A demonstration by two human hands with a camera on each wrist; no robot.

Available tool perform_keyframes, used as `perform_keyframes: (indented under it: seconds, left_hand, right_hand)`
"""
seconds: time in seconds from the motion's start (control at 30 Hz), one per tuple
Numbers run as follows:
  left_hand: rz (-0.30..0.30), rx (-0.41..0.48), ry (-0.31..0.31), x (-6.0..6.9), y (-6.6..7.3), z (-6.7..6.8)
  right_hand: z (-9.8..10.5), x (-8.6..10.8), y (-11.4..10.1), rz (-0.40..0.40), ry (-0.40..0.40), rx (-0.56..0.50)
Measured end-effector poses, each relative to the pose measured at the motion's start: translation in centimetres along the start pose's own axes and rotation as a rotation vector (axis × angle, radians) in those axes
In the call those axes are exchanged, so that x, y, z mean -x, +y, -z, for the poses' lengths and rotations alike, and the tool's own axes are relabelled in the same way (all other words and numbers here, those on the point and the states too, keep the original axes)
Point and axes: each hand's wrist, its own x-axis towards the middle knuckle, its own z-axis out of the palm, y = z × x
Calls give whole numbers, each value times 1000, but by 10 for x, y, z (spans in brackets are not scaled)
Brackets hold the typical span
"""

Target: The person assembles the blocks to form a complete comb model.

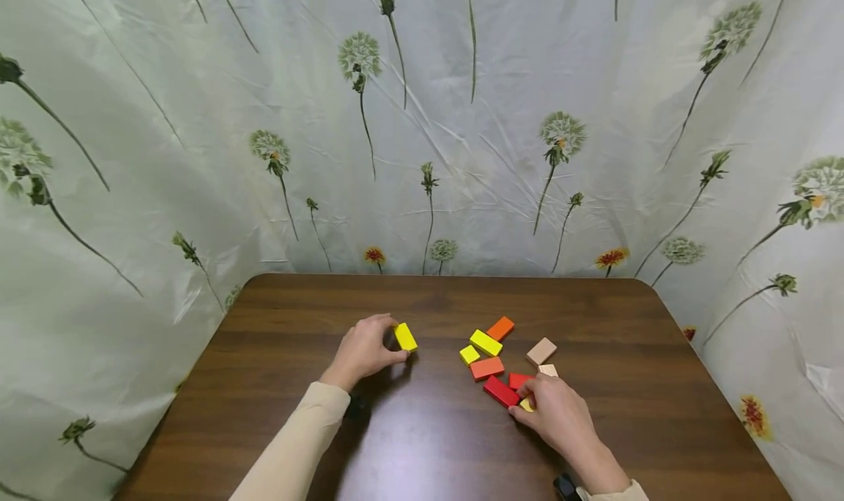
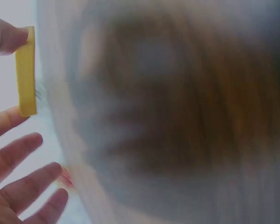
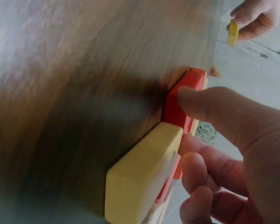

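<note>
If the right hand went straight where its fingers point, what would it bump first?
Probably the long red block; the right hand is so close it may even be touching it.

No readable lettering in sight.
Neither the colored blocks [image 1: 486, 369] at right of center nor the flowered backdrop [image 1: 491, 186] across the upper frame shows legible text or numbers.

Pale yellow block [image 1: 527, 405] partly hidden behind right grip [image 1: 562, 419], tabletop [image 2: 223, 112] blurred in left-wrist view
</note>
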Motion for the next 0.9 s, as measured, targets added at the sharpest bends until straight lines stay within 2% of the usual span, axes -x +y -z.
perform_keyframes:
  seconds: [0.13, 0.3, 0.43, 0.63, 0.9]
  left_hand:
    - [57, -15, -41, -9, -26, 8]
    - [34, -14, -98, -19, -44, 7]
    - [25, 41, -161, -25, -52, 6]
    - [24, 134, -252, -24, -59, 6]
    - [42, 149, -296, -26, -61, 6]
  right_hand:
    - [-3, -1, -5, 6, 18, 5]
    - [-4, 1, -5, -25, 34, 16]
    - [-4, 1, -4, -27, 45, 2]
    - [-4, 2, -5, -38, 33, -22]
    - [-4, 0, -3, -48, 4, -26]
